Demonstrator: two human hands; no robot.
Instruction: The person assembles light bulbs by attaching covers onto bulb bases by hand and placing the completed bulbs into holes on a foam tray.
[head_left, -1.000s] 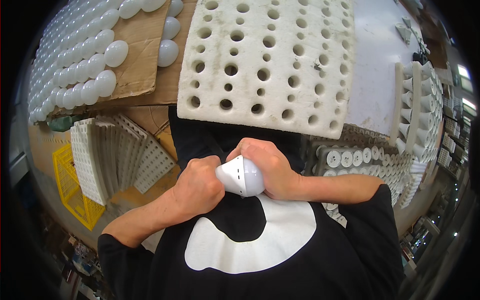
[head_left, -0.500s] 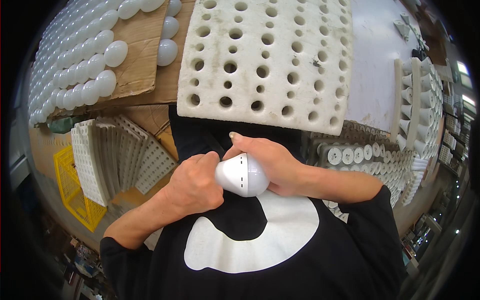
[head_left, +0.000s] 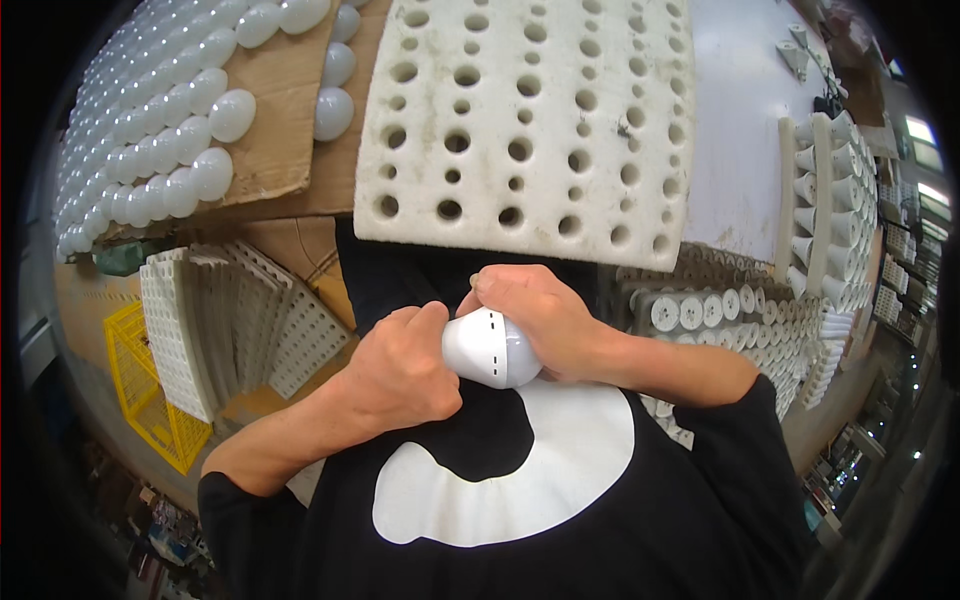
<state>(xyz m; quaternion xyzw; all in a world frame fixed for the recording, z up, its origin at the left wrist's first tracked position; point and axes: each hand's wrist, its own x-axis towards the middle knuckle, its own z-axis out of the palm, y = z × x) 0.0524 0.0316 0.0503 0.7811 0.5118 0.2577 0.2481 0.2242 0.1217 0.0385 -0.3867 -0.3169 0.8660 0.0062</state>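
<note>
A white LED light bulb lies sideways between my two hands, close in front of my black shirt. Its white housing has small dark slots near the rim, and the milky dome points right. My left hand is closed round the narrow base end, which its fingers hide. My right hand wraps the dome from the far side and the right, its thumb at the top, its other fingers mostly hidden behind the bulb. Just beyond my hands stands a white foam board with rows of round holes.
Many milky bulb domes cover cardboard at the far left. Perforated foam boards lean beside a yellow crate. On the right are trays of white bulb housings and racked white cones.
Both hands and the bulb have shifted slightly right in view. The bulb has turned a little, and my right thumb has bent in closer over it. Both hands keep their grip.
</note>
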